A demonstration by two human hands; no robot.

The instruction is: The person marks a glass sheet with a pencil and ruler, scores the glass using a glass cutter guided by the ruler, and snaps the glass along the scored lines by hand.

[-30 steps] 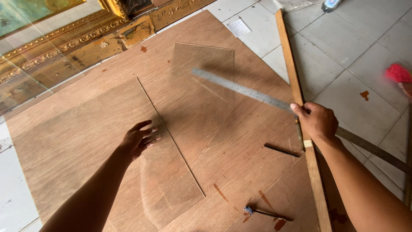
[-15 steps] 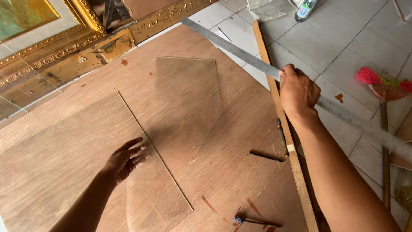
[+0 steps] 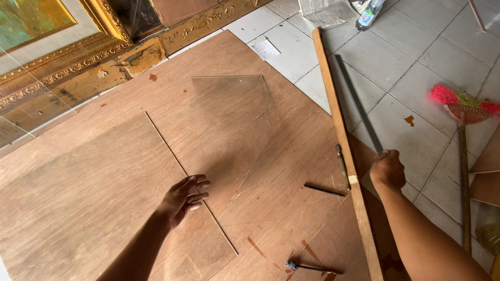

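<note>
The left hand [image 3: 183, 196] lies flat, fingers spread and holding nothing, on a large clear glass sheet [image 3: 94, 203] that covers the left part of a plywood board [image 3: 271, 156]. The fingertips reach almost to the sheet's right edge, which runs as a thin diagonal line across the board. The right hand [image 3: 388, 169] is closed around the near end of a long metal ruler [image 3: 359, 106]; the ruler points away from the person, over the tiled floor [image 3: 411, 67], just beside a long wooden strip [image 3: 341, 140] at the board's right edge. A smaller glass pane [image 3: 232, 117] lies on the board between the two hands, apart from both. A thin dark tool [image 3: 324, 190] lies on the board near the right hand, and another small tool [image 3: 307, 268] lies closer to the person. A broom [image 3: 461, 112] rests on the floor to the right. Gilded picture frames [image 3: 78, 57] stand along the board's far left edge.
</note>
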